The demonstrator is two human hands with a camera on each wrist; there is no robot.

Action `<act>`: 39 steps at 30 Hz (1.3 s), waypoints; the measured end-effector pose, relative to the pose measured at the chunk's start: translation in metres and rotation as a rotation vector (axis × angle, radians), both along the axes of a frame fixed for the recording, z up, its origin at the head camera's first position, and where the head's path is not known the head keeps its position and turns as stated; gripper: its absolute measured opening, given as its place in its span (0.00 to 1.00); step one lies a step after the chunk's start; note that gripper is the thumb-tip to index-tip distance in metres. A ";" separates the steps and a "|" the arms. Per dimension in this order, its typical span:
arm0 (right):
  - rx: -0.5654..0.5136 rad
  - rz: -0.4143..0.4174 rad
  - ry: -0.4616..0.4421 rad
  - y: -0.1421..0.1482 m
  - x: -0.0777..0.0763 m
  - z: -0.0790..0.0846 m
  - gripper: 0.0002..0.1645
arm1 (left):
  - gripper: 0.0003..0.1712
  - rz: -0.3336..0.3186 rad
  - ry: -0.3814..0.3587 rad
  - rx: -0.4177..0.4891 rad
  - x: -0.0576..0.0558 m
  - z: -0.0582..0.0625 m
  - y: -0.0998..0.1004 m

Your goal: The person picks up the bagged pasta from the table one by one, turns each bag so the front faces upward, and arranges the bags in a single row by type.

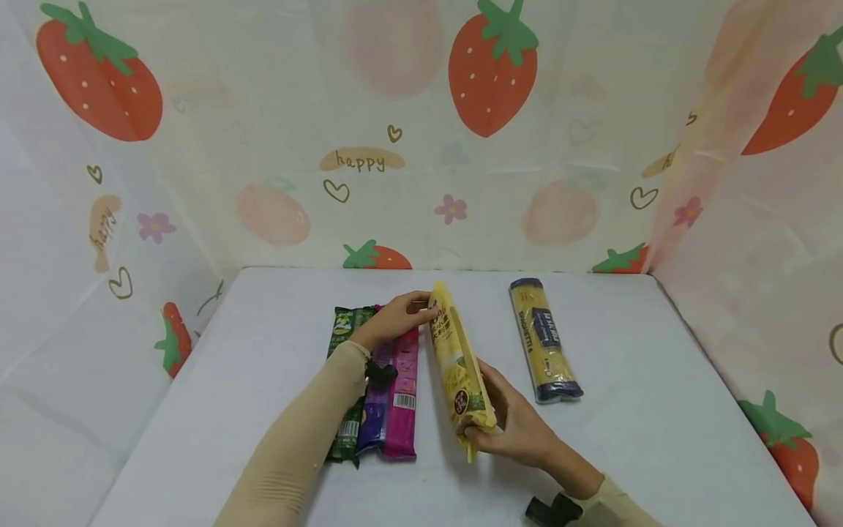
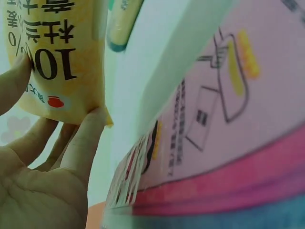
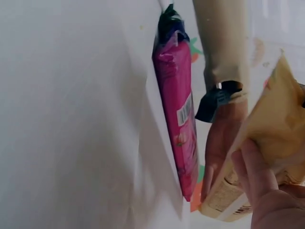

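From where I stand, a person has both hands on a yellow packet (image 1: 456, 359), held tilted between the row of packets and the spaghetti packet (image 1: 544, 337). The left hand (image 1: 394, 320) grips its far end, thumb on the printed face and fingers round the other side. The right hand (image 1: 519, 430) grasps the near end, thumb in front and fingers behind. I can't tell whether the packet's lower edge touches the white surface (image 1: 645, 417).

Over on the left, a green packet (image 1: 346, 433), a purple packet (image 1: 373, 421) and a pink packet (image 1: 403, 424) lie side by side, the left forearm crossing above the green one. The spaghetti packet lies well apart from them, right of the yellow one. Strawberry-print cloth (image 1: 283, 95) hangs behind.
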State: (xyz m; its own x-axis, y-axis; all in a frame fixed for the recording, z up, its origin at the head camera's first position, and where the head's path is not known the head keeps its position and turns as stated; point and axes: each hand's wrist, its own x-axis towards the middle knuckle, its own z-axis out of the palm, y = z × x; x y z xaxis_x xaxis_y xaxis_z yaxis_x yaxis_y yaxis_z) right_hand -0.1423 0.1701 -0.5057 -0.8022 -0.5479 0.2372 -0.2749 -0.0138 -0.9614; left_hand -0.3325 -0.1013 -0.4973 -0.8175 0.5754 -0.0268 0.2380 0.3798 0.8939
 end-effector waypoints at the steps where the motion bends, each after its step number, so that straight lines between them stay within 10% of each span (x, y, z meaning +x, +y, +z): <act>1: -0.021 0.000 0.002 0.000 0.000 0.000 0.62 | 0.37 -0.001 -0.005 0.015 0.000 0.000 0.000; 13: -0.087 -0.028 -0.036 -0.001 0.002 0.001 0.60 | 0.35 -0.065 -0.254 0.172 -0.003 -0.005 -0.004; 39: -0.116 -0.039 -0.142 0.008 -0.004 0.005 0.57 | 0.38 0.109 -0.533 0.396 0.013 0.003 -0.004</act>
State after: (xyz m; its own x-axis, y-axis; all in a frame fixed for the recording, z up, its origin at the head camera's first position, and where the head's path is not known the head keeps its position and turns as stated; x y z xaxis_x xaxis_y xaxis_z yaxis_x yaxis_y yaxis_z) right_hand -0.1461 0.1782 -0.5004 -0.8524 -0.4907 0.1804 -0.1395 -0.1191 -0.9830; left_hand -0.3196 -0.1050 -0.4942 -0.8047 0.5398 -0.2472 -0.2960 -0.0039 0.9552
